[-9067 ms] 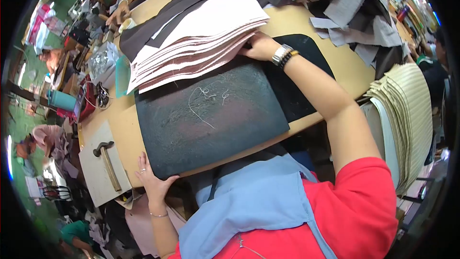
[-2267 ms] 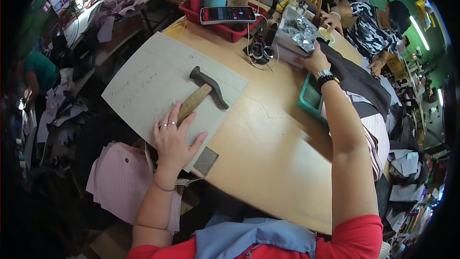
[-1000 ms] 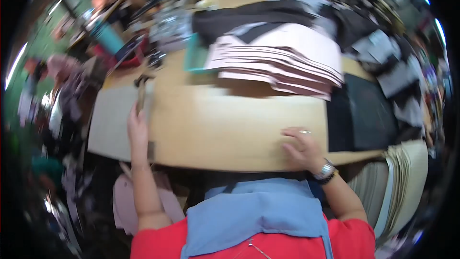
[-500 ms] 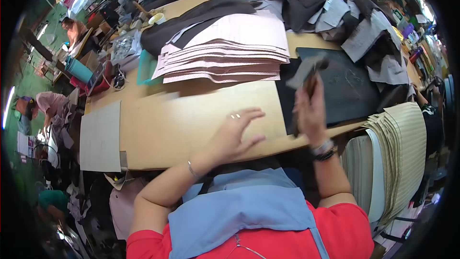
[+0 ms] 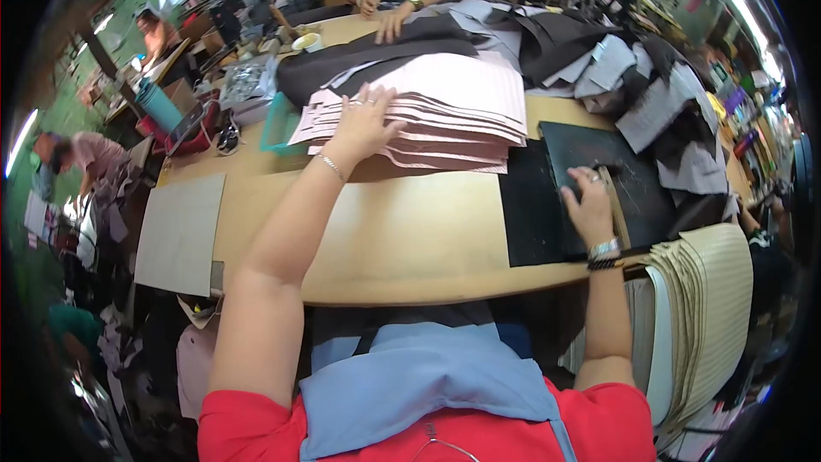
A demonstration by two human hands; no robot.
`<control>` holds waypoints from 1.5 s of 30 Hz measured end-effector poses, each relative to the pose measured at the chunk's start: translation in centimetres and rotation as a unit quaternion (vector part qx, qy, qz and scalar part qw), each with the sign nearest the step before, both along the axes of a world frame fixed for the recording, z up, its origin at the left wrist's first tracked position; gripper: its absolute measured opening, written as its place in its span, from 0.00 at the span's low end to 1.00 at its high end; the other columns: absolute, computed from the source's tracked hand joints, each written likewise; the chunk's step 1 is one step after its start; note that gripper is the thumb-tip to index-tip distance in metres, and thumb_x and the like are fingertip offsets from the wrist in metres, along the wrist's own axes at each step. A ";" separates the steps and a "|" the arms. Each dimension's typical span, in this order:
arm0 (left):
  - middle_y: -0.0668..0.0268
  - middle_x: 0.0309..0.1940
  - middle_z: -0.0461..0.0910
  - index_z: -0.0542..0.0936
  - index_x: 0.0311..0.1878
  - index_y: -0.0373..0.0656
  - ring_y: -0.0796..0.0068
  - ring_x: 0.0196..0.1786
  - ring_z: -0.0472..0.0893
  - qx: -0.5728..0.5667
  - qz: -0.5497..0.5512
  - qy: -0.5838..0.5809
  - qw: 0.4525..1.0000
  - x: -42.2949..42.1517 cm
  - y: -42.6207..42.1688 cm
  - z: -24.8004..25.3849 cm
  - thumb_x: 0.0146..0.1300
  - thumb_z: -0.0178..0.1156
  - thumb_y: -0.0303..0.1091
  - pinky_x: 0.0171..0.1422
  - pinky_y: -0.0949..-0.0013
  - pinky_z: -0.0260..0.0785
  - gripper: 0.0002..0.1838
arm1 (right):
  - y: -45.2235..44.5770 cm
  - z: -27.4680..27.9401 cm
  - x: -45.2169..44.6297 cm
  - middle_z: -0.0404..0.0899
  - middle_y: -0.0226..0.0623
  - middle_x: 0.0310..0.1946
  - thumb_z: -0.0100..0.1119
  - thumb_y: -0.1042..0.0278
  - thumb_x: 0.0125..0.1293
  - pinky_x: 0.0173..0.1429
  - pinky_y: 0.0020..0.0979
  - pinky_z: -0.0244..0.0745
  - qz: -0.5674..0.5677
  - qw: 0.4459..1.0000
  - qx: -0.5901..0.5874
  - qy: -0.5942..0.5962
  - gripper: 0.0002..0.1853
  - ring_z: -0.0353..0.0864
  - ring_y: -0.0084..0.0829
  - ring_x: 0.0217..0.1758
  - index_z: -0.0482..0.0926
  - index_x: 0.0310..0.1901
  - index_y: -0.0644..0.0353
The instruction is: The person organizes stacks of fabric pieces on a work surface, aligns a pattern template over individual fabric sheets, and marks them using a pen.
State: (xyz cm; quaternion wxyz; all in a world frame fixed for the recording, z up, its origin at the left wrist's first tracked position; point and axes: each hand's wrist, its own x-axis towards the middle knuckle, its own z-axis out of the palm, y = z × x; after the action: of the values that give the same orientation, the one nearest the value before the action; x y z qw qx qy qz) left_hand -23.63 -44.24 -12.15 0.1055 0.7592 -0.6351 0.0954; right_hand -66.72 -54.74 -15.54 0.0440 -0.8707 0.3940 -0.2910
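Note:
My left hand point(image 5: 368, 124) lies on the left part of a stack of pale pink sheets point(image 5: 462, 90), fingers spread over the upper layers. The sheets are fanned in several layers with wavy front edges. At the right, my right hand point(image 5: 590, 207) is over a dark board point(image 5: 641, 180), its fingers apart. Right beside it lies a hammer point(image 5: 616, 210) with a wooden handle; its head is partly unclear. A black sheet point(image 5: 526, 214) sits at the left of the dark board.
Dark and grey cut pieces point(image 5: 581, 51) are heaped at the back. A co-worker's hand point(image 5: 393, 24) rests near the dark fabric. A grey board point(image 5: 178, 235) lies at the table's left. Striped sheets point(image 5: 714, 316) hang at the right. A teal tray point(image 5: 278, 124) is beside the stack.
My right hand has lowered the hammer onto the dark board and loosened from it. My left hand has moved forward and left onto the pink sheets. The co-worker's hand has shifted.

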 end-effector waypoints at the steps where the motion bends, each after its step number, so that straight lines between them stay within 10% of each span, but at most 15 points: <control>1: 0.58 0.70 0.65 0.62 0.72 0.49 0.50 0.74 0.58 -0.013 0.000 0.017 1.000 0.4 -0.2 -0.9 0.65 0.54 0.58 0.73 0.33 0.47 0.36 | 1.2 -0.3 1.4 0.76 0.42 0.54 0.65 0.63 0.59 0.60 0.43 0.70 0.026 0.999 0.016 -0.011 0.19 0.73 0.47 0.58 0.79 0.52 0.57; 5: 0.59 0.62 0.72 0.67 0.68 0.50 0.57 0.70 0.66 -0.026 0.008 0.007 1.000 -0.2 -0.5 0.4 0.66 0.54 0.56 0.71 0.29 0.45 0.31 | 5.5 -2.7 5.9 0.77 0.37 0.54 0.65 0.61 0.60 0.70 0.60 0.56 0.044 0.998 0.043 0.017 0.18 0.72 0.43 0.61 0.80 0.52 0.53; 13: 0.61 0.60 0.74 0.75 0.60 0.49 0.61 0.68 0.68 0.015 -0.045 -0.006 0.999 1.0 -3.0 1.2 0.65 0.54 0.57 0.70 0.29 0.48 0.27 | 5.8 -4.1 7.0 0.78 0.42 0.52 0.64 0.65 0.60 0.64 0.46 0.66 0.064 0.997 0.040 -0.018 0.16 0.74 0.46 0.56 0.80 0.49 0.58; 20: 0.48 0.70 0.63 0.67 0.68 0.37 0.52 0.74 0.59 -0.019 0.296 0.261 0.919 7.0 0.4 1.4 0.62 0.45 0.73 0.73 0.36 0.48 0.48 | 0.2 -4.2 8.3 0.77 0.41 0.57 0.62 0.61 0.67 0.63 0.38 0.68 0.031 0.952 0.188 -0.242 0.21 0.76 0.38 0.58 0.75 0.57 0.62; 23: 0.51 0.73 0.59 0.56 0.75 0.41 0.54 0.73 0.61 -0.040 0.228 0.574 0.785 17.0 -0.6 -5.8 0.62 0.43 0.75 0.75 0.57 0.53 0.51 | -5.8 -1.9 11.1 0.75 0.40 0.59 0.55 0.44 0.68 0.62 0.37 0.67 -0.012 0.881 0.327 -0.341 0.31 0.74 0.32 0.60 0.71 0.62 0.60; 27: 0.49 0.75 0.52 0.52 0.76 0.38 0.55 0.75 0.58 0.044 0.221 0.572 0.789 15.7 1.1 -2.8 0.58 0.42 0.79 0.75 0.54 0.49 0.57 | -12.8 -0.9 13.9 0.76 0.40 0.59 0.54 0.23 0.57 0.60 0.45 0.69 -0.014 0.777 0.586 -0.228 0.47 0.76 0.36 0.60 0.67 0.66 0.56; 33: 0.43 0.74 0.53 0.57 0.73 0.33 0.52 0.76 0.55 0.014 0.226 0.630 0.743 13.2 2.1 0.6 0.49 0.49 0.82 0.76 0.56 0.47 0.63 | -14.7 -1.2 17.4 0.78 0.45 0.55 0.70 0.38 0.53 0.54 0.39 0.80 0.036 0.652 0.708 -0.271 0.45 0.82 0.37 0.52 0.66 0.65 0.61; 36: 0.40 0.60 0.71 0.70 0.62 0.24 0.51 0.64 0.72 -0.013 0.291 0.526 0.799 12.9 1.0 0.6 0.44 0.53 0.83 0.62 0.57 0.66 0.63 | -14.1 -0.7 17.9 0.79 0.45 0.53 0.71 0.43 0.55 0.54 0.36 0.79 0.023 0.695 0.664 -0.275 0.43 0.83 0.35 0.50 0.67 0.64 0.65; 40: 0.61 0.25 0.77 0.78 0.37 0.32 0.70 0.25 0.76 -0.039 0.293 0.432 0.852 14.1 -1.3 0.1 0.38 0.61 0.81 0.26 0.67 0.67 0.50 | -13.3 1.2 17.5 0.80 0.46 0.51 0.70 0.46 0.57 0.53 0.31 0.80 0.035 0.716 0.636 -0.285 0.40 0.84 0.34 0.48 0.68 0.61 0.68; 45: 0.60 0.34 0.84 0.80 0.46 0.33 0.70 0.33 0.84 -0.003 0.303 0.557 0.773 13.2 -0.7 2.0 0.46 0.66 0.73 0.36 0.68 0.77 0.45 | -13.8 0.7 17.2 0.82 0.47 0.46 0.67 0.51 0.62 0.53 0.36 0.82 0.088 0.612 0.701 -0.355 0.31 0.85 0.35 0.44 0.71 0.56 0.69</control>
State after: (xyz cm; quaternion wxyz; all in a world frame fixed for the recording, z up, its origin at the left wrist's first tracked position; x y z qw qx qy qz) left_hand -10.46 -44.96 -10.17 0.4091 0.8321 -0.2018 -0.3154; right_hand -49.57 -68.51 -14.83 0.8032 -0.4330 0.3529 -0.2072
